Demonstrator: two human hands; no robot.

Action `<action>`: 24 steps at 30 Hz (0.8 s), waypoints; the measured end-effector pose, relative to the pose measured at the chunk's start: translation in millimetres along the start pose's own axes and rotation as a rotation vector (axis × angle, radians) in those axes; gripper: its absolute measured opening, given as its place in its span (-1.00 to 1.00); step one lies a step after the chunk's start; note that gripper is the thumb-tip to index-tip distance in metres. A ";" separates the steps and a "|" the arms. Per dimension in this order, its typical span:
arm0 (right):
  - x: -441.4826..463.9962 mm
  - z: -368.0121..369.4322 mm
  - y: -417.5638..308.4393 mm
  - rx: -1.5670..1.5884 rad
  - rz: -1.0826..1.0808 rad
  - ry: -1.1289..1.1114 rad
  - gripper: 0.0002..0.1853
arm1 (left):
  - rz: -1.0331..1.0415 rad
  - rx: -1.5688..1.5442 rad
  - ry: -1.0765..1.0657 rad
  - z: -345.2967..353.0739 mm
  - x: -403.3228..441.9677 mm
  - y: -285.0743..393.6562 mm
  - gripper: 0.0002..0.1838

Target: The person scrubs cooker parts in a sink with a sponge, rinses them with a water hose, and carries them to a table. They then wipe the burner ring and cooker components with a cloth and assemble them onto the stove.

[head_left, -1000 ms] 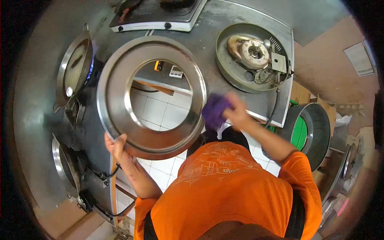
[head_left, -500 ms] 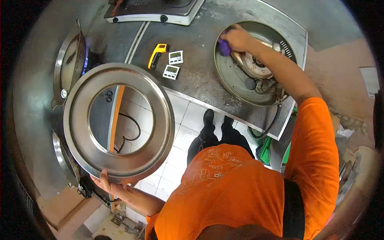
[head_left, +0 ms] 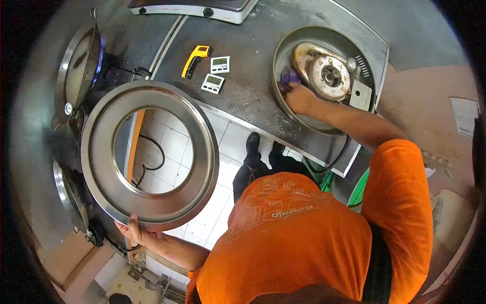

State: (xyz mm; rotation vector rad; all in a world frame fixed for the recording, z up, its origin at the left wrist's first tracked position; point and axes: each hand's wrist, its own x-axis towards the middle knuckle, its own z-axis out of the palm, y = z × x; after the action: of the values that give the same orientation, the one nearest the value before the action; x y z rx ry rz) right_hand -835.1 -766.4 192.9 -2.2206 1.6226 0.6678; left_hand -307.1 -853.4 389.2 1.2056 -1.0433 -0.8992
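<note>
My left hand (head_left: 135, 232) grips the lower rim of a wide metal ring plate (head_left: 99, 157), thumb on its face. The plate is tilted up toward me, and the floor shows through its round opening. My right hand (head_left: 302, 100) is closed on a crumpled purple cloth (head_left: 288, 78). It presses the cloth against the inside left wall of a round stove body (head_left: 281, 53), which sits on the metal counter (head_left: 243, 55). Inside that body is a stained burner (head_left: 328, 76) with a round head. My right fingers are partly hidden.
A yellow infrared thermometer (head_left: 195, 62) and two white digital timers (head_left: 220, 64) lie on the counter. At left, a pan (head_left: 76, 83) stands over a blue flame, with a second pan (head_left: 67, 190) below it. A white-fronted stove (head_left: 225, 14) is behind; a black hose (head_left: 338, 158) hangs down.
My right hand has moved the purple cloth down along the stove body's left side, uncovering the burner. My left hand holds the ring plate in nearly the same place.
</note>
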 end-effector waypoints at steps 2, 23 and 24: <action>-28.8 8.7 -12.7 0.102 0.026 0.093 -0.69 | -0.010 -0.007 0.002 8.3 6.2 -3.7 -0.38; -290.1 -51.6 19.5 1.490 0.693 0.366 -0.60 | 0.057 0.057 -0.140 25.6 51.6 -14.4 -0.43; -287.6 -50.6 10.3 1.488 0.696 0.367 -0.60 | 0.070 0.050 -0.126 26.0 52.5 -16.2 -0.43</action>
State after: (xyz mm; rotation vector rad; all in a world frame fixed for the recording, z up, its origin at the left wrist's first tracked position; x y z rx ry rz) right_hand -907.3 -563.4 390.2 -0.6856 1.9660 -0.7323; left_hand -316.9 -913.0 381.9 1.1586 -1.2080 -0.9080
